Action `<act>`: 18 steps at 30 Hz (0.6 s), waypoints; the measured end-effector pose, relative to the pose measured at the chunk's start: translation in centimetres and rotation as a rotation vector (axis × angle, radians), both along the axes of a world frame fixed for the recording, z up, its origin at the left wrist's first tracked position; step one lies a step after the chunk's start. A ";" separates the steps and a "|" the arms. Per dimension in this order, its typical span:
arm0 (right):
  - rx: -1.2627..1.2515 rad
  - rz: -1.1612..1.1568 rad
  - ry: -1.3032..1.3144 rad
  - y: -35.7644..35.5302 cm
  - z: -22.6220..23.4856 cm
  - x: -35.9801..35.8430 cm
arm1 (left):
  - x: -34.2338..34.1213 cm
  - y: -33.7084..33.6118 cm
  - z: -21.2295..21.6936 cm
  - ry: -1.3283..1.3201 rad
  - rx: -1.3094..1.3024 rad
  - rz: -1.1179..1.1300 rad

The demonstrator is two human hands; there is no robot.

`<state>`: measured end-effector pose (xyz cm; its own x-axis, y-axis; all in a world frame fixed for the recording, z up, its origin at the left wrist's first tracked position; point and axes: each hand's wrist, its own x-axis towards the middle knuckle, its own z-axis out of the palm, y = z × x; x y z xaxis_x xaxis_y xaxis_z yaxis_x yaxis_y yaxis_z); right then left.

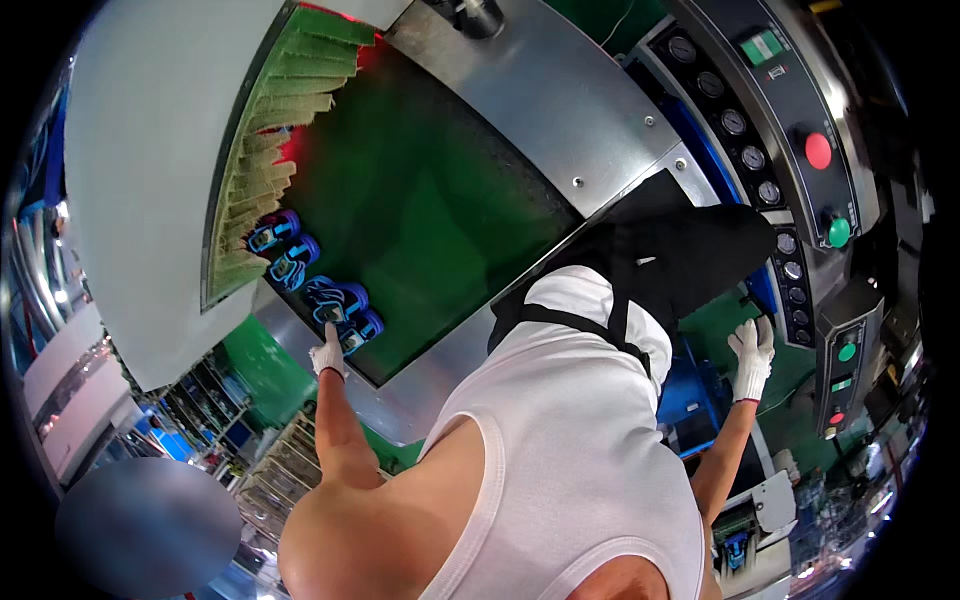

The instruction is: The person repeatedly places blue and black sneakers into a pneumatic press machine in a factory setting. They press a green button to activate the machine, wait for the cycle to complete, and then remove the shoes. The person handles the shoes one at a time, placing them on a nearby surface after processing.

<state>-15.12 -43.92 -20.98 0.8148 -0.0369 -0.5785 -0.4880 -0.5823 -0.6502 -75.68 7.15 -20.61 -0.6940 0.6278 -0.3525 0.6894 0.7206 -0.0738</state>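
Note:
My left hand, in a white glove, reaches to the near edge of a green conveyor belt and grips the nearest blue shoe. Three more blue shoes lie in a row on the belt beyond it, toward a curtain of yellow-green flaps. My right hand, also in a white glove, is held up with its fingers apart beside the lower edge of a dark control panel. It holds nothing.
A grey machine hood covers the belt's left side, and a metal plate covers the far end. The panel carries round gauges, a red button and a green button. Racks stand below.

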 end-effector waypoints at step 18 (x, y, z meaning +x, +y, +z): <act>0.130 0.266 -0.182 8.6 1.7 4.0 | 9.7 -0.4 -3.1 -0.497 0.300 -0.743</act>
<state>-11.09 -35.35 -19.32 0.8760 0.2556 -0.4091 -0.1996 -0.5800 -0.7898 -65.98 6.77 -23.73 0.1069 0.9617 -0.2524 0.8827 0.0251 0.4693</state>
